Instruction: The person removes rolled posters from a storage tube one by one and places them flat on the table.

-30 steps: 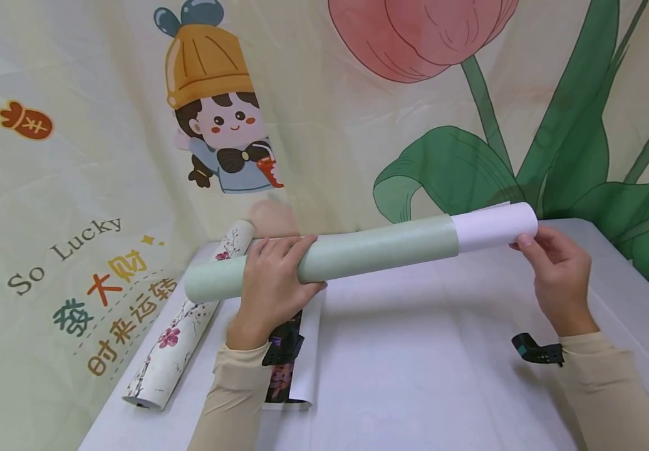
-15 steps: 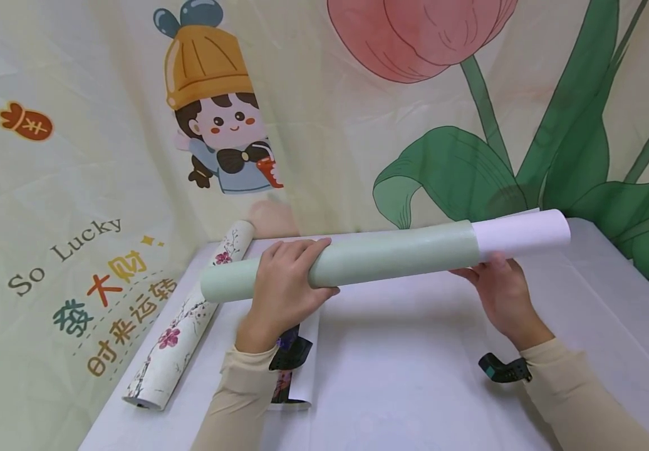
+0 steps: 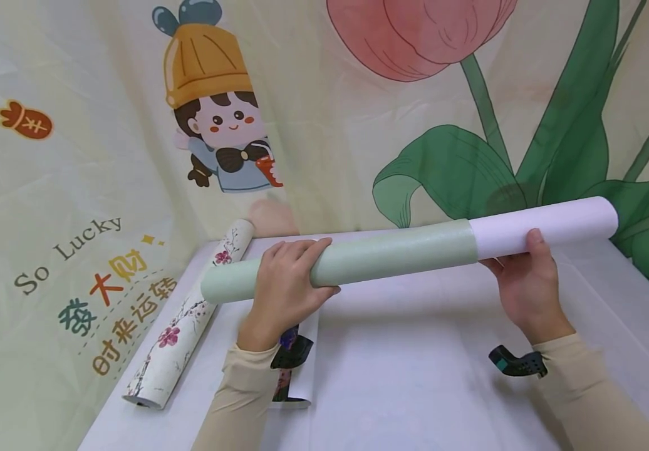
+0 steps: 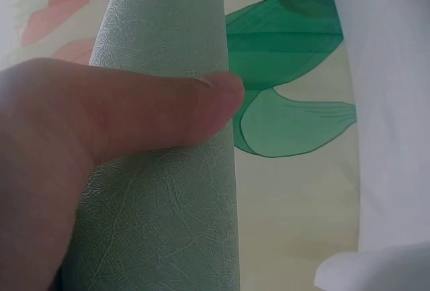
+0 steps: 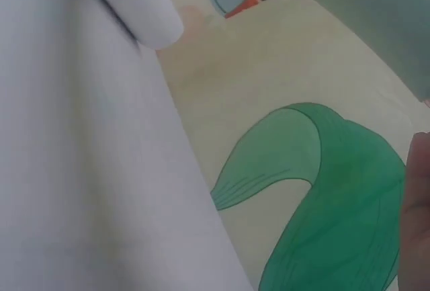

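Note:
A long pale green roll (image 3: 392, 252) with a textured surface (image 4: 161, 224) is held above the table, its right end slightly higher. My left hand (image 3: 287, 282) grips it left of its middle, the thumb lying across its near side. Out of its right end sticks a white roll (image 3: 572, 220), which looks like paper. My right hand (image 3: 530, 288) holds this white part from below, close to the green edge. Its thumb presses the near side; the other fingers are mostly hidden. In the right wrist view only a sliver of that hand shows, beside the green roll (image 5: 376, 9).
At the left of the white-covered table (image 3: 403, 376) lies a white roll with pink blossoms (image 3: 180, 335). Beside it, partly behind my left wrist, is a white roll with a dark picture (image 3: 302, 369). A printed cloth (image 3: 336, 156) hangs behind the table.
More of the white roll now sticks out to the right. My right hand went from its far end to near the green edge, then a little rightward. The green roll shifted slightly right.

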{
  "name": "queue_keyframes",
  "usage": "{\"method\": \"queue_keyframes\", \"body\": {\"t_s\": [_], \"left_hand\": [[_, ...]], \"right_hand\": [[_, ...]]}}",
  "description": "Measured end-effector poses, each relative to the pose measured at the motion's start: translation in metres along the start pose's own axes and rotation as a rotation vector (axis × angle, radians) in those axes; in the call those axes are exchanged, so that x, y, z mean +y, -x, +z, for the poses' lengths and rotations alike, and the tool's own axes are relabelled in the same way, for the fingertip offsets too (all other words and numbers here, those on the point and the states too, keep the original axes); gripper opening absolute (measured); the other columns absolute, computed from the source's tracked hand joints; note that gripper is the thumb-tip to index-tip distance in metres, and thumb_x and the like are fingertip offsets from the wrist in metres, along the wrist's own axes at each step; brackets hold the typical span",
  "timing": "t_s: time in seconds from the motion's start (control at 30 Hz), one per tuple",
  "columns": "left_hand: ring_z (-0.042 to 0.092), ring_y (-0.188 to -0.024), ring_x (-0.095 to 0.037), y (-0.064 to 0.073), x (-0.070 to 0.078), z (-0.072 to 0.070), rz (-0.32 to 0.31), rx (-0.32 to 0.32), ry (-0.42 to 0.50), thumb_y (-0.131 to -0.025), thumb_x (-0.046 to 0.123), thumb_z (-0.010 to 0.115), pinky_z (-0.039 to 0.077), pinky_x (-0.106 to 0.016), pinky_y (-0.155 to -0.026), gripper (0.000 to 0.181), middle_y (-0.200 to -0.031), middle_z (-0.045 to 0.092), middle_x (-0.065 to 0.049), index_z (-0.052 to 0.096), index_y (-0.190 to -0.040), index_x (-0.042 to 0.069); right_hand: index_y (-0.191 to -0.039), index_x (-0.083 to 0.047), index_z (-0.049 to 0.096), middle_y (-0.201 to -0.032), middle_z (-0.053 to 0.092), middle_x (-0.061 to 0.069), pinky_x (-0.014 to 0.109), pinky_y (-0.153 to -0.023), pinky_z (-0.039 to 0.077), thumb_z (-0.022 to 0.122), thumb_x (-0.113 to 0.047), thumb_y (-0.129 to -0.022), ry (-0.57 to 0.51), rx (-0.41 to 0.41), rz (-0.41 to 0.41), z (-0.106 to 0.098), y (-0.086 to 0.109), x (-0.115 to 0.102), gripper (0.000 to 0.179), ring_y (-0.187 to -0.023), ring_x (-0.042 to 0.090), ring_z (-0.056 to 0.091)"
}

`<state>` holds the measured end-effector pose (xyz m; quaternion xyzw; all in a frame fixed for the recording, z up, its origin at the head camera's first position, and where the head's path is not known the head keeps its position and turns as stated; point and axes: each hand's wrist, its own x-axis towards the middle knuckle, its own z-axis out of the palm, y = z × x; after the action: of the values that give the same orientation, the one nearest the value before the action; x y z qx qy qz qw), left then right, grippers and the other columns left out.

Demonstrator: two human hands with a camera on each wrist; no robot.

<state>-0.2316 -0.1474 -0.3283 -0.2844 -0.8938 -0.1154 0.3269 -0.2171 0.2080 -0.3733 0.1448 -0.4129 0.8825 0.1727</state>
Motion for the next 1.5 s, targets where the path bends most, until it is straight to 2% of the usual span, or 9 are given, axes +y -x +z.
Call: {"method": "queue_keyframes", "body": {"t_s": [0.1,0.23,0.43,0.57,0.67,0.87,1.17,1.5], "left_hand": [[0.057,-0.1,-0.021,0.0,-0.001,0.001,0.003,-0.01,-0.007,-0.057,0.049,0.082,0.041,-0.045,-0.087,0.077,-0.11,0.063,-0.001,0.059,-0.125,0.024],[0.057,-0.099,-0.021,0.001,0.0,0.001,0.012,-0.036,-0.008,-0.059,0.053,0.079,0.044,-0.044,-0.081,0.076,-0.11,0.063,0.0,0.057,-0.128,0.028],[0.058,-0.098,-0.02,0.001,0.003,0.002,0.018,-0.049,-0.008,-0.061,0.056,0.077,0.045,-0.043,-0.078,0.075,-0.109,0.063,0.001,0.056,-0.128,0.03],[0.058,-0.097,-0.02,0.0,0.007,0.003,0.033,-0.042,-0.006,-0.062,0.055,0.077,0.044,-0.044,-0.079,0.074,-0.109,0.063,0.0,0.056,-0.129,0.03],[0.059,-0.097,-0.02,0.0,0.008,0.003,0.036,-0.037,-0.01,-0.062,0.054,0.077,0.045,-0.044,-0.079,0.074,-0.109,0.063,0.0,0.056,-0.129,0.03],[0.059,-0.097,-0.02,0.0,0.006,0.004,0.035,-0.034,-0.015,-0.062,0.056,0.076,0.045,-0.044,-0.08,0.075,-0.109,0.063,0.0,0.055,-0.129,0.031],[0.059,-0.097,-0.019,0.001,-0.001,0.0,0.011,-0.026,-0.021,-0.06,0.056,0.077,0.045,-0.042,-0.077,0.075,-0.109,0.063,0.001,0.057,-0.128,0.031],[0.058,-0.098,-0.018,0.002,-0.007,-0.006,-0.005,-0.054,-0.026,-0.061,0.055,0.076,0.045,-0.043,-0.08,0.074,-0.109,0.063,0.002,0.056,-0.129,0.03]], "right_hand": [[-0.135,-0.018,0.029,-0.127,0.039,0.009,0.038,-0.087,0.047,0.042,-0.036,-0.096,-0.047,0.051,0.018,-0.005,-0.003,-0.002,0.045,-0.111,0.025,0.048],[-0.136,-0.021,0.027,-0.129,0.039,0.007,0.038,-0.09,0.045,0.042,-0.039,-0.096,-0.087,0.054,0.063,-0.005,-0.001,0.001,0.046,-0.113,0.025,0.049],[-0.135,-0.017,0.03,-0.128,0.041,0.007,0.038,-0.091,0.045,0.039,-0.032,-0.099,-0.068,-0.03,0.128,0.005,0.006,0.013,0.041,-0.111,0.023,0.049],[-0.134,-0.012,0.033,-0.126,0.044,0.008,0.04,-0.09,0.046,0.037,-0.023,-0.1,-0.044,-0.12,0.12,0.012,0.01,0.02,0.037,-0.109,0.023,0.05],[-0.133,-0.01,0.034,-0.124,0.045,0.008,0.04,-0.088,0.047,0.036,-0.02,-0.1,-0.012,-0.143,0.104,0.015,0.011,0.021,0.035,-0.108,0.023,0.051],[-0.132,-0.012,0.031,-0.125,0.041,0.009,0.038,-0.085,0.049,0.039,-0.02,-0.099,0.028,-0.057,0.057,0.012,0.007,0.011,0.035,-0.108,0.024,0.049],[-0.133,-0.014,0.029,-0.126,0.04,0.01,0.039,-0.085,0.049,0.042,-0.027,-0.097,-0.023,0.027,0.04,-0.003,-0.003,-0.007,0.04,-0.108,0.027,0.052],[-0.134,-0.02,0.027,-0.131,0.037,0.01,0.043,-0.089,0.046,0.047,-0.031,-0.095,-0.065,0.125,0.073,-0.013,-0.006,-0.012,0.046,-0.112,0.029,0.05]]}}
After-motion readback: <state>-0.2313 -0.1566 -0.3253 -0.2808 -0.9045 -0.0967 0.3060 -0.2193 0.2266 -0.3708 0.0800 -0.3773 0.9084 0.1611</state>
